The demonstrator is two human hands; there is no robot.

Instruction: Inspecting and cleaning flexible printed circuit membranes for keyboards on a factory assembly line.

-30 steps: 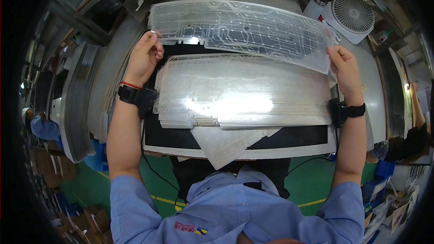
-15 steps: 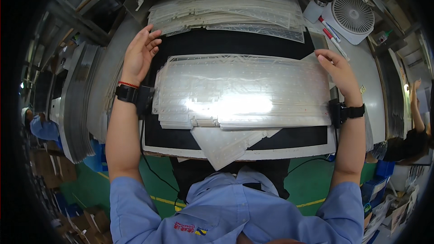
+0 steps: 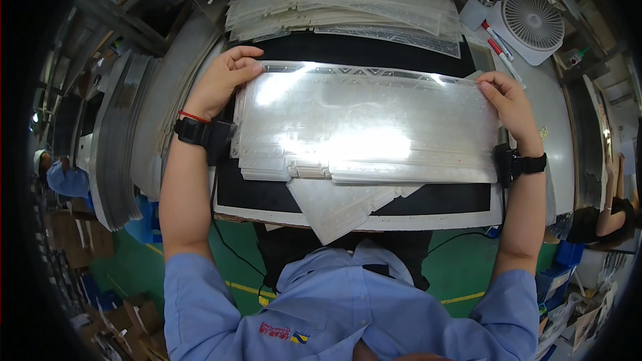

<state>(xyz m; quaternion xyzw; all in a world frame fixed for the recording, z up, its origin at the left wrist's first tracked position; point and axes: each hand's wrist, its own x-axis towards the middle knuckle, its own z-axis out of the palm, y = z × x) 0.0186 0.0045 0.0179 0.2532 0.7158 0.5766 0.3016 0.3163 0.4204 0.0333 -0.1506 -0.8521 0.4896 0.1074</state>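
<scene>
A slanted sheet (image 3: 329, 212) is jutting from under the clear stack (image 3: 264, 170), which is lying on a black mat (image 3: 448, 200). The left hand (image 3: 226, 79) and right hand (image 3: 509, 101) are pinching the far corners of the top sheet (image 3: 374, 97). Beyond, another pile (image 3: 334, 17) is overlapping the mat; markers (image 3: 503, 57) are lying beside a fan (image 3: 533, 20).
</scene>
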